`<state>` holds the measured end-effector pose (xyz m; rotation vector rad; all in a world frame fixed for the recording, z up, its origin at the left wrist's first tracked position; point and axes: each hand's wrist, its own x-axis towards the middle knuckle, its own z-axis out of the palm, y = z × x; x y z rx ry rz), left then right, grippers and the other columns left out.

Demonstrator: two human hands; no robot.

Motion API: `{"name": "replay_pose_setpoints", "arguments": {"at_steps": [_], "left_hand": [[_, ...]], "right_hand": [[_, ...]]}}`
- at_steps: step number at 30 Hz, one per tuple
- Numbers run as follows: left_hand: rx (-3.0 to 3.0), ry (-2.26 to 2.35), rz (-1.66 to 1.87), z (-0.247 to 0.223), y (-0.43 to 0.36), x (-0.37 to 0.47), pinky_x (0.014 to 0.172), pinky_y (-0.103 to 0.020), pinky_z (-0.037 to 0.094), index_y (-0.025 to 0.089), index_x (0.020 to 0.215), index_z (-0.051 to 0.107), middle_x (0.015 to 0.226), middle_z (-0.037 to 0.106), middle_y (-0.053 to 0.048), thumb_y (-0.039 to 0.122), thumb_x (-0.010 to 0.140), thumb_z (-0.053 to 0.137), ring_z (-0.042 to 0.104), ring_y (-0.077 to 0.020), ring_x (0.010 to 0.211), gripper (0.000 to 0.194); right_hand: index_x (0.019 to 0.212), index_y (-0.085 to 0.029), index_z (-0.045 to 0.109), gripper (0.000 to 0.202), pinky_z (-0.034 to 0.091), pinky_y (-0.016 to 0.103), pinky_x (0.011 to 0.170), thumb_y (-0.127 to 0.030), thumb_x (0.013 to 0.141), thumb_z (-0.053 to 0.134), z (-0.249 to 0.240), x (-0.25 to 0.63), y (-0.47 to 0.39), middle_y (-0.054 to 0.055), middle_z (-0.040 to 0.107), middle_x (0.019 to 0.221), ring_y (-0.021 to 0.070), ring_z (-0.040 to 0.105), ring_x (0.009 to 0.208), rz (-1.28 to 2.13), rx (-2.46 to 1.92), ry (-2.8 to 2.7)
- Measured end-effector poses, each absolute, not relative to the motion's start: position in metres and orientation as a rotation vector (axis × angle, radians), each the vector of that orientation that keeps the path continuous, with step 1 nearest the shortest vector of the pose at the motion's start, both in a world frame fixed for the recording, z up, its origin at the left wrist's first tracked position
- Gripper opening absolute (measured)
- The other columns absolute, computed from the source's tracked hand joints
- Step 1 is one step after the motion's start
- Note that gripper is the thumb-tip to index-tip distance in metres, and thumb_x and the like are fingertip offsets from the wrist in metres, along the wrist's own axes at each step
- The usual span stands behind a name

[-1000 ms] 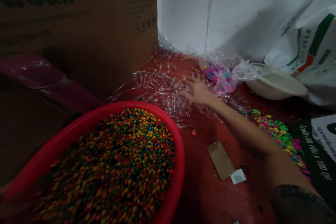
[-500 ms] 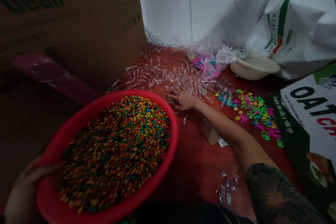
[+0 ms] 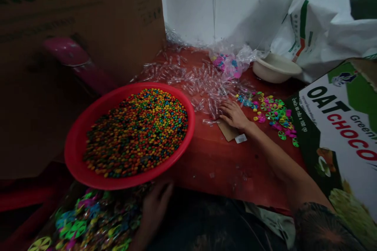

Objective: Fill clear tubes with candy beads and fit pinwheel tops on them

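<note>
My right hand (image 3: 234, 115) lies flat on the red table, fingers spread, at the near edge of a heap of clear plastic tubes (image 3: 203, 82). Under its palm side a brown cardboard piece (image 3: 228, 131) sticks out. My left hand (image 3: 156, 208) is low and in shadow below the red basin (image 3: 188, 141), apart from its rim, with thumb and finger apart and nothing visible in them. Many small coloured candies (image 3: 141, 133) fill the basin. Next to my left hand is a pile of colourful plastic wheel toys and filled pieces (image 3: 76, 223).
More coloured plastic wheels (image 3: 277, 111) lie right of my right hand. Behind them stand a white bowl (image 3: 275, 68) and a bag of coloured parts (image 3: 226, 64). A large carton (image 3: 118, 19) rises on the left; an oat choco box (image 3: 338, 125) leans on the right.
My left hand has let go of the red basin, which now sits further up, and has moved down beside the toy pile. My right hand has shifted right and nearer, beside the cardboard piece.
</note>
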<state>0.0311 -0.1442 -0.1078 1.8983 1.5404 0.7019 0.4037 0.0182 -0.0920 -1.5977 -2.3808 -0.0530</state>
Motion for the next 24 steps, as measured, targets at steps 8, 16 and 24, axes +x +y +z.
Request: {"name": "replay_pose_setpoints", "arguments": {"at_steps": [8, 16, 24], "left_hand": [[2.564, 1.298, 0.631, -0.097, -0.024, 0.190, 0.099, -0.040, 0.038, 0.015, 0.123, 0.047, 0.133, 0.043, -0.013, 0.004, 0.077, 0.039, 0.041, -0.0259, 0.121, 0.048], [2.444, 1.484, 0.584, -0.115, 0.005, 0.206, 0.083, -0.044, 0.042, 0.012, 0.091, 0.056, 0.092, 0.059, -0.015, 0.008, 0.080, 0.035, 0.054, -0.0287, 0.094, 0.024], [2.159, 1.458, 0.897, -0.123, -0.012, 0.188, 0.066, -0.025, 0.046, 0.016, 0.088, 0.045, 0.077, 0.055, -0.003, 0.013, 0.074, 0.046, 0.055, -0.0151, 0.072, 0.015]], "right_hand": [[0.108, -0.018, 0.061, 0.040, 0.041, 0.031, 0.079, -0.041, 0.091, 0.033, -0.095, 0.377, -0.013, 0.009, 0.064, 0.101, 0.0205, 0.056, 0.093, -0.053, -2.037, -2.028], [0.118, -0.016, 0.050, 0.055, 0.043, 0.035, 0.079, -0.057, 0.083, 0.039, -0.078, 0.342, 0.034, 0.015, 0.059, 0.112, 0.0263, 0.057, 0.098, 0.017, -2.292, -1.970], [0.113, -0.018, 0.056, 0.035, 0.043, 0.031, 0.076, -0.032, 0.087, 0.036, -0.080, 0.349, 0.033, 0.012, 0.060, 0.113, 0.0233, 0.057, 0.098, 0.106, -2.282, -2.087]]}}
